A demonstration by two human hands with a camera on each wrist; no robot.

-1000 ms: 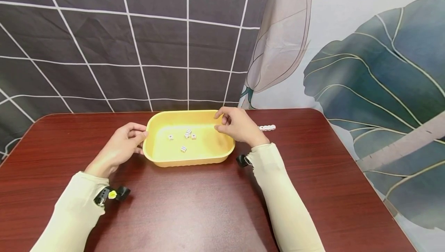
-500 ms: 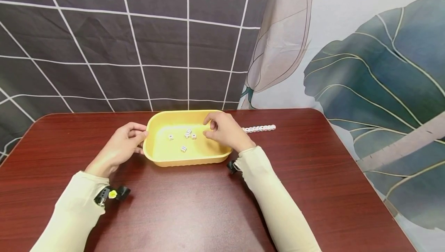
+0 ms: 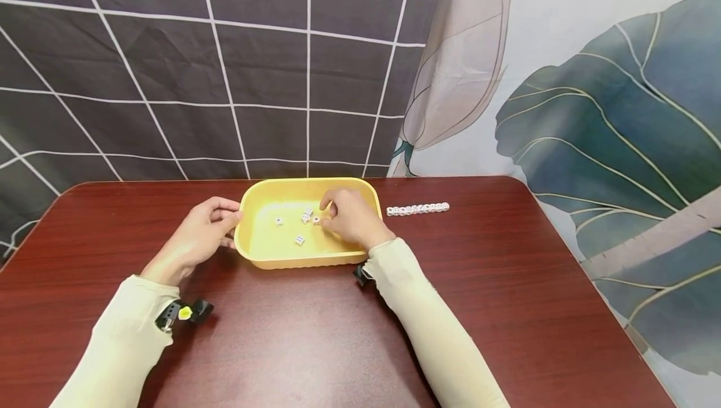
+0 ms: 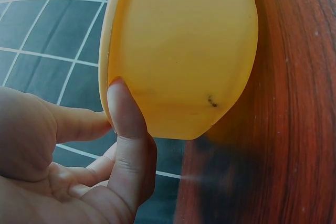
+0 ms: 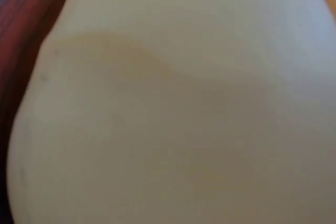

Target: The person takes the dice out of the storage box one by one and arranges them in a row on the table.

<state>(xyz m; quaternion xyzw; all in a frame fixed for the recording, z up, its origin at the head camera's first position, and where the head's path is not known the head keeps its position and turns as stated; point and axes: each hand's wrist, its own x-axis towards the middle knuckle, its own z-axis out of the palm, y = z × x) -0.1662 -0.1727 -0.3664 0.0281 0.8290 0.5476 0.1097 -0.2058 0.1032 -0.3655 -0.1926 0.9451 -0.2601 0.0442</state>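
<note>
A yellow plastic tray (image 3: 310, 263) stands on the table with several white dice (image 3: 300, 241) lying loose in it. My left hand (image 3: 204, 229) pinches the tray's left rim between thumb and fingers; in the left wrist view the thumb (image 4: 128, 114) presses the yellow wall. Inside the tray's right half is my right hand (image 3: 352, 217), its index finger and thumb curved and apart. The thumb tip is right beside one die (image 3: 316, 221), perhaps touching it. A blurred pale surface fills most of the right wrist view, so the right fingers are hidden there.
A straight row of white dice (image 3: 418, 209) lies on the dark red wooden table (image 3: 507, 283), right of the tray. Behind the table hang a dark grid-patterned cloth (image 3: 270, 70) and a leaf-printed cloth (image 3: 591, 114).
My right hand has moved left and down into the tray, toward the dice, uncovering the whole row on the table. My left hand stays at the rim.
</note>
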